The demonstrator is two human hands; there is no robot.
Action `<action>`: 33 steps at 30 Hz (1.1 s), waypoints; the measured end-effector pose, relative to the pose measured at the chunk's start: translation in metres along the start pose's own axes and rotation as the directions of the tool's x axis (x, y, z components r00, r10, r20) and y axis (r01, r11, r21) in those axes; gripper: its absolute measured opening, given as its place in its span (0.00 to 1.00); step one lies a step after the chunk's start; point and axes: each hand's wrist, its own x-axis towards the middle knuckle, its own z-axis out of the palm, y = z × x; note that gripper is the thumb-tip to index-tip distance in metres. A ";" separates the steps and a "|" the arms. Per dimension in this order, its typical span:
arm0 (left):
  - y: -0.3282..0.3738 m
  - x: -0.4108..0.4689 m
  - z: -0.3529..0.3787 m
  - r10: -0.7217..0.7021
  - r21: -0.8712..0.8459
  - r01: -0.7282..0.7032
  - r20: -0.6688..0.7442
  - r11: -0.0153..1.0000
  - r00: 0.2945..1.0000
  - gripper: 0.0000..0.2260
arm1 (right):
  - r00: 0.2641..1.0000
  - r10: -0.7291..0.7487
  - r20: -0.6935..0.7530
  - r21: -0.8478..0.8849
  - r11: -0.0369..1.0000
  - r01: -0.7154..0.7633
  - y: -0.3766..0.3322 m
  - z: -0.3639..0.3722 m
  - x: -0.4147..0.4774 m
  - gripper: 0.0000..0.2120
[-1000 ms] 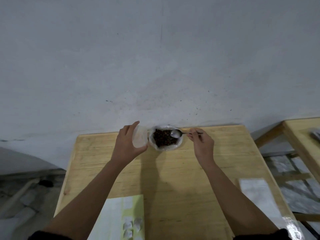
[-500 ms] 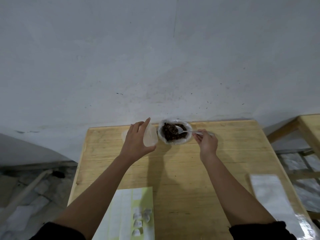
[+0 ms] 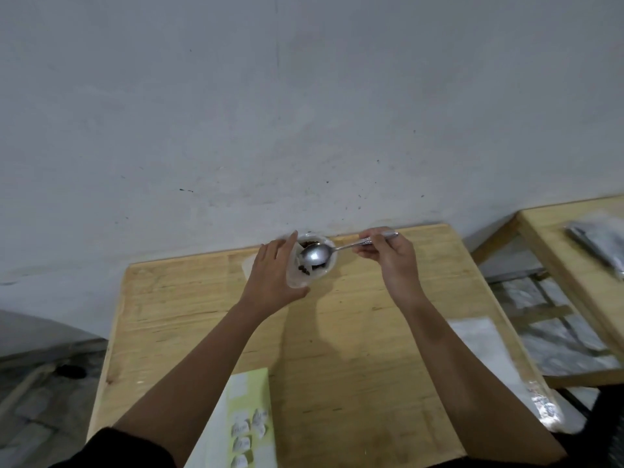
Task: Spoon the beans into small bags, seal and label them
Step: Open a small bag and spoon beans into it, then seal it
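A white bowl (image 3: 329, 266) of dark beans (image 3: 306, 244) sits at the far edge of the wooden table (image 3: 354, 349). My left hand (image 3: 275, 276) holds a small clear bag (image 3: 294, 271) upright right beside the bowl, partly covering it. My right hand (image 3: 388, 256) grips the handle of a metal spoon (image 3: 315, 255), whose bowl hovers over the beans next to the bag's mouth. I cannot tell whether beans lie in the spoon.
A green and white label sheet (image 3: 250, 396) with several small labels (image 3: 248, 430) lies at the near edge. A stack of clear bags (image 3: 489, 359) lies at the right edge. A second wooden table (image 3: 574, 265) stands to the right. A wall rises behind the table.
The spoon has lifted out of the beans and moved left toward the bag. My left hand has brought the bag closer against the bowl.
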 end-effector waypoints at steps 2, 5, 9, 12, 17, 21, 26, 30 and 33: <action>-0.005 -0.003 -0.001 -0.016 -0.009 0.016 0.003 1.000 1.000 0.45 | 0.995 -0.026 -0.094 0.010 1.000 0.027 0.002 -0.004 0.001 0.10; -0.015 -0.008 -0.008 -0.054 -0.025 0.054 -0.007 0.998 0.999 0.44 | 0.994 0.011 -0.105 -0.032 0.999 -0.015 0.018 0.000 0.002 0.10; -0.027 -0.016 -0.017 -0.086 -0.011 0.085 -0.021 0.996 0.996 0.44 | 0.995 0.068 -0.074 -0.181 0.980 -0.080 0.054 0.019 -0.001 0.07; -0.036 -0.024 -0.022 -0.094 -0.012 0.094 -0.016 0.996 0.995 0.43 | 0.981 0.157 -0.111 -0.138 0.975 -0.172 0.074 0.034 -0.002 0.06; -0.042 -0.033 -0.029 -0.099 -0.006 0.099 -0.010 0.995 0.995 0.44 | 0.922 0.344 -0.176 0.096 0.938 -0.332 0.086 0.050 0.000 0.08; -0.044 -0.034 -0.029 -0.079 0.033 0.080 -0.018 0.996 0.997 0.45 | 0.866 0.430 -0.254 0.225 0.897 -0.380 0.083 0.048 0.008 0.11; -0.040 -0.029 -0.022 -0.090 0.109 0.087 0.026 0.990 0.996 0.45 | 0.844 0.468 -0.260 0.333 0.864 -0.377 0.067 0.032 0.010 0.12; -0.034 -0.021 -0.012 -0.128 0.159 0.116 0.068 0.980 0.989 0.46 | 0.871 0.417 -0.260 0.327 0.887 -0.327 0.052 0.017 0.009 0.12; -0.024 -0.015 -0.005 -0.124 0.168 0.107 0.092 0.980 0.988 0.46 | 0.907 0.382 -0.178 0.295 0.900 -0.321 0.036 0.003 0.003 0.12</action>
